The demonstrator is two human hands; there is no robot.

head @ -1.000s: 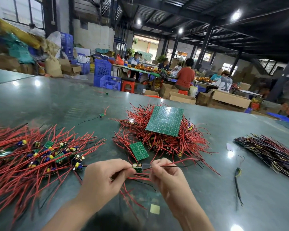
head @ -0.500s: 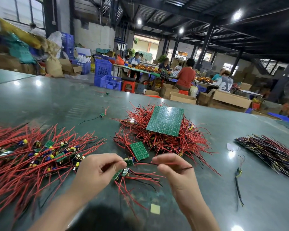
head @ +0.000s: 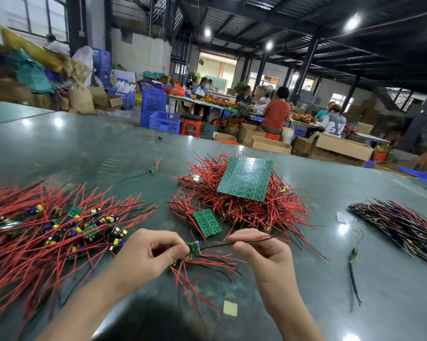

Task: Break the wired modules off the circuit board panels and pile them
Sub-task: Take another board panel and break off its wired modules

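Note:
My left hand [head: 148,257] pinches a small green wired module [head: 193,248] just above the table. My right hand [head: 261,249] pinches the red and black wires [head: 217,244] that run out of that module. More red and black wires [head: 207,264] lie under it between my hands. A small green panel piece [head: 206,223] lies just beyond my hands. A large green circuit board panel [head: 246,177] tops a heap of red-wired panels [head: 276,207]. At the left spreads the pile of separated modules [head: 60,225] with red wires.
A dark bundle of wired boards [head: 401,225] lies at the right. A loose module with black wire [head: 354,257] lies near it, another stray module [head: 152,170] farther back. A yellow sticker [head: 230,308] sits on the green table [head: 306,303]. People work at benches behind.
My hands have drawn apart a little and the module in my left hand has turned its green face toward me. Its wires are now stretched out to my right hand.

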